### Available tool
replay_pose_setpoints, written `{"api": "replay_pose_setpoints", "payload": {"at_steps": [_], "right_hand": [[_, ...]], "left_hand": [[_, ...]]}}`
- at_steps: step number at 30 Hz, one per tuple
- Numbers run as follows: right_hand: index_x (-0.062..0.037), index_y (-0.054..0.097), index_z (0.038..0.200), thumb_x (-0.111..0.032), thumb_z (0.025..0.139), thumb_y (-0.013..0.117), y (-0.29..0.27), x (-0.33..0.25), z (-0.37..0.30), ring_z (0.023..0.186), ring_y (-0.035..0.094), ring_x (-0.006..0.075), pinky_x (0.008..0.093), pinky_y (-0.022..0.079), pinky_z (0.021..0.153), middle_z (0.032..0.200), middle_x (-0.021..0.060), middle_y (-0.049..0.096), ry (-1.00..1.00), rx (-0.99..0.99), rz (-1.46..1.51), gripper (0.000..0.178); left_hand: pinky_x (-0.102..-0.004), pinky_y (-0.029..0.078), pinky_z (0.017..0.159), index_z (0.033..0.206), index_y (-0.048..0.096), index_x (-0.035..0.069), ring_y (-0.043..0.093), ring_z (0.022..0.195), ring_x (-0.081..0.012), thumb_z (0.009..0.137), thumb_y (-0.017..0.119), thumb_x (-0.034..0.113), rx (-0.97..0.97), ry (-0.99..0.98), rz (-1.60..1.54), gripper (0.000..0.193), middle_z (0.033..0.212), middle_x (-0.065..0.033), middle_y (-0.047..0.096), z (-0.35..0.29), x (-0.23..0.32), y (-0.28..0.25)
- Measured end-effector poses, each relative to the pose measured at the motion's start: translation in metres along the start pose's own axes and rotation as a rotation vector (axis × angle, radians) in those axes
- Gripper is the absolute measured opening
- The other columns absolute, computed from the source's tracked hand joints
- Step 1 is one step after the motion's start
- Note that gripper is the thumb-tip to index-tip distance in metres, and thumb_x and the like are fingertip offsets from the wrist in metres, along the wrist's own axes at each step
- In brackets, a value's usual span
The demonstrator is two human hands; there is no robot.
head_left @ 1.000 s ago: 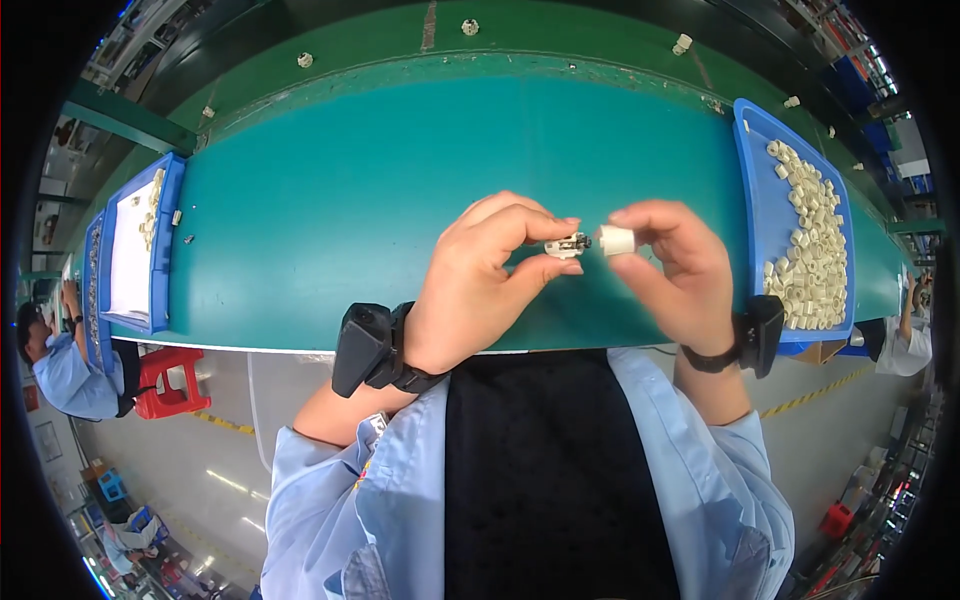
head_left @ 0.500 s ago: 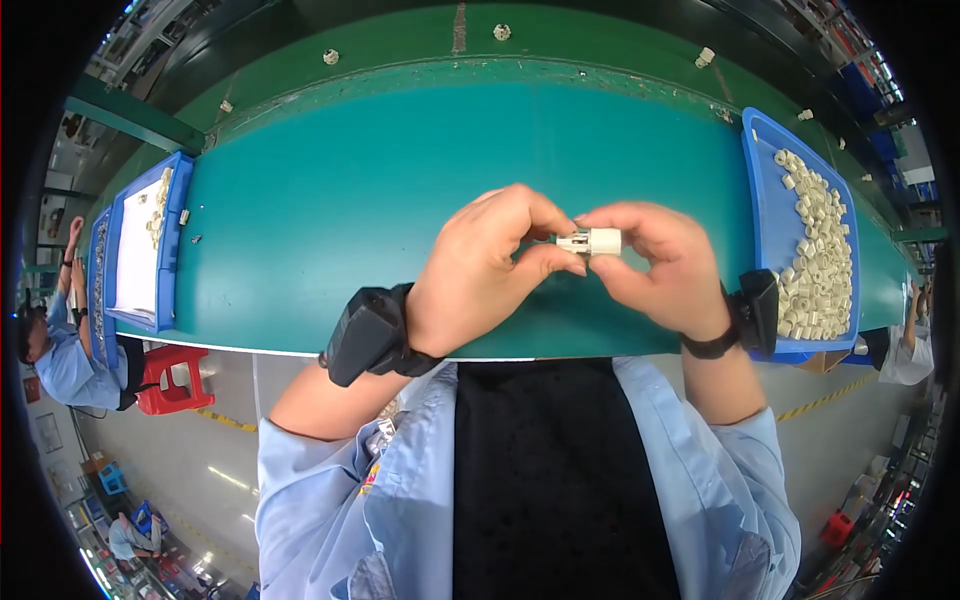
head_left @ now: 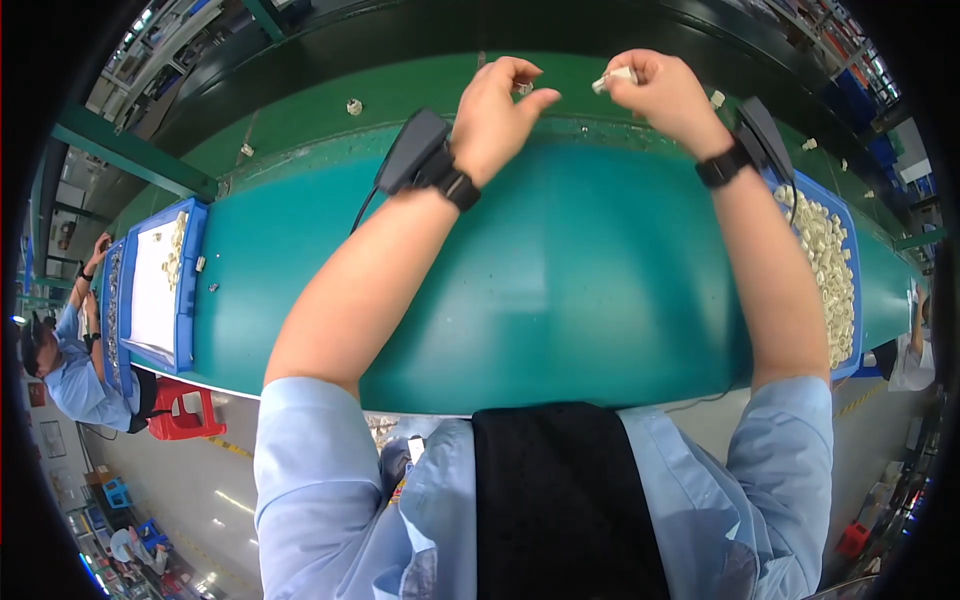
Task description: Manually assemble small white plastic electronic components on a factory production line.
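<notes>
My right hand [head_left: 672,98] is at the far side, above the dark green strip. Its thumb and fingers pinch a white plastic cylindrical part [head_left: 622,77], a narrower fitting sticking out of its left end. To the left, my left hand [head_left: 497,125] reaches over the same strip. Its thumb and forefinger are apart, on either side of a small whitish part [head_left: 525,89] that seems to lie on the strip. The fingertips partly hide that part, and no grip on it shows.
A blue tray of white cylindrical parts [head_left: 830,265] stands at right, partly behind my right forearm. Another blue tray [head_left: 184,300] with white paper and small parts is at left. Small parts [head_left: 354,107] lie spaced along the green strip. A co-worker [head_left: 75,370] sits far left by a red stool [head_left: 187,410].
Both hands have moved forward from the near table to the far strip and drawn apart. My left hand has let go of the cylindrical part, which stays in my right hand.
</notes>
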State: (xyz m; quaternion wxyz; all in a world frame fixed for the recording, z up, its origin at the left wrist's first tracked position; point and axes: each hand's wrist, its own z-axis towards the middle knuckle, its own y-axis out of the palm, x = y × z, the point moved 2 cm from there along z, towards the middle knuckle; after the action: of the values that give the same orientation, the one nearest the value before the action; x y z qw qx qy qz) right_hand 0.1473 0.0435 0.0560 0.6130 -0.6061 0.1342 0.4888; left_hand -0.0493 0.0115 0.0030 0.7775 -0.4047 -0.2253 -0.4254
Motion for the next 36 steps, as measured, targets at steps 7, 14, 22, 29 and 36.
{"api": "replay_pose_setpoints", "payload": {"at_steps": [7,14,22,29,36], "right_hand": [[-0.0021,0.063,0.086,-0.027,0.070,0.064,-0.019,0.109,0.084,0.066,0.060,0.0208,0.0317,0.047,0.062,0.072,0.0108,0.063,0.104,0.091,-0.674,0.029],[0.0014,0.061,0.095,-0.038,0.072,0.065,-0.028,0.128,0.087,0.079,0.062,0.0269,0.0344,0.048,0.074,0.083,0.0162,0.065,0.311,-0.126,-0.744,0.046],[0.0015,0.052,0.117,-0.037,0.084,0.058,-0.091,0.012,-0.013,0.081,0.057,0.0130,0.0239,0.045,0.069,0.091,0.0106,0.062,0.104,-0.041,-0.424,0.051],[0.0007,0.058,0.104,-0.019,0.082,0.061,-0.106,-0.014,-0.204,0.072,0.053,0.0137,0.0256,0.044,0.065,0.084,0.0087,0.061,0.296,0.104,-0.520,0.030],[0.0010,0.059,0.098,-0.012,0.079,0.064,-0.102,0.057,-0.296,0.070,0.056,0.0172,0.0283,0.046,0.064,0.084,0.0115,0.061,0.582,0.114,-0.580,0.024]], "left_hand": [[-0.0331,0.047,0.074,0.096,0.059,0.002,0.059,0.085,-0.0273,0.072,0.071,0.026,-0.253,-0.010,0.482,0.036,0.092,-0.0124,0.061,0.033,-0.071,0.038],[-0.0313,0.047,0.066,0.092,0.061,0.003,0.059,0.070,-0.0224,0.075,0.065,0.019,-0.215,-0.219,0.133,0.024,0.077,-0.0102,0.060,0.014,-0.012,0.018],[-0.0219,0.045,0.063,0.093,0.059,0.001,0.055,0.069,-0.0072,0.081,0.059,0.013,-0.397,-0.296,-0.398,0.017,0.076,-0.0024,0.060,-0.056,0.047,-0.010],[-0.0188,0.044,0.066,0.097,0.059,0.001,0.053,0.072,-0.0046,0.083,0.058,0.006,-0.472,-0.424,-0.651,0.015,0.085,-0.0017,0.062,-0.117,0.077,-0.041],[-0.0206,0.046,0.069,0.102,0.062,0.002,0.056,0.076,-0.0071,0.080,0.061,0.002,-0.543,-0.398,-0.581,0.022,0.090,-0.0033,0.062,-0.146,0.098,-0.040]]}}
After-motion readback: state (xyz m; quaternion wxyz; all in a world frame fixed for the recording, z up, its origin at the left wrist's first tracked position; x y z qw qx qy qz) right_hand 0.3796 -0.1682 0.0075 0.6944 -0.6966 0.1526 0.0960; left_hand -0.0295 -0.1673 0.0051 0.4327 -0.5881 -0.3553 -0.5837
